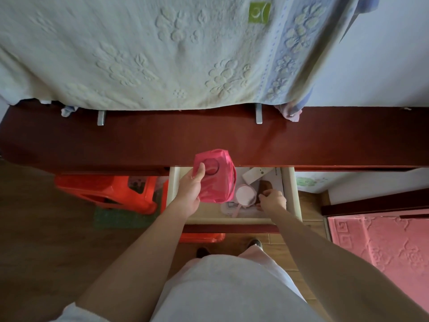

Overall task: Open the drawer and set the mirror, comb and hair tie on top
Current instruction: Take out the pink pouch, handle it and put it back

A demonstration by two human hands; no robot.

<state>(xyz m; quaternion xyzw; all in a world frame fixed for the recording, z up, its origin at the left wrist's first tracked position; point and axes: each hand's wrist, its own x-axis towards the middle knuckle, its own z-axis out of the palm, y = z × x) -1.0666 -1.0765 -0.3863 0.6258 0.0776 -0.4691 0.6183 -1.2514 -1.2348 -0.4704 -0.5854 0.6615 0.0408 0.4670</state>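
The cream drawer (290,196) is pulled open under the dark red top (232,140). My left hand (190,189) holds a pink plastic bag (216,177) over the drawer's left half; a round shape shows through it. Inside lies a round pink hand mirror (245,193) with its handle toward me. My right hand (272,201) is down in the drawer's right side, fingers pinched on something small and dark beside a brown object (265,184). Whether that is the comb or the hair tie I cannot tell.
A white remote-like item (253,174) lies at the drawer's back. A towel (162,54) hangs over the back of the top. Red plastic stools (106,191) stand on the floor at left. A pink mat (383,247) lies at right.
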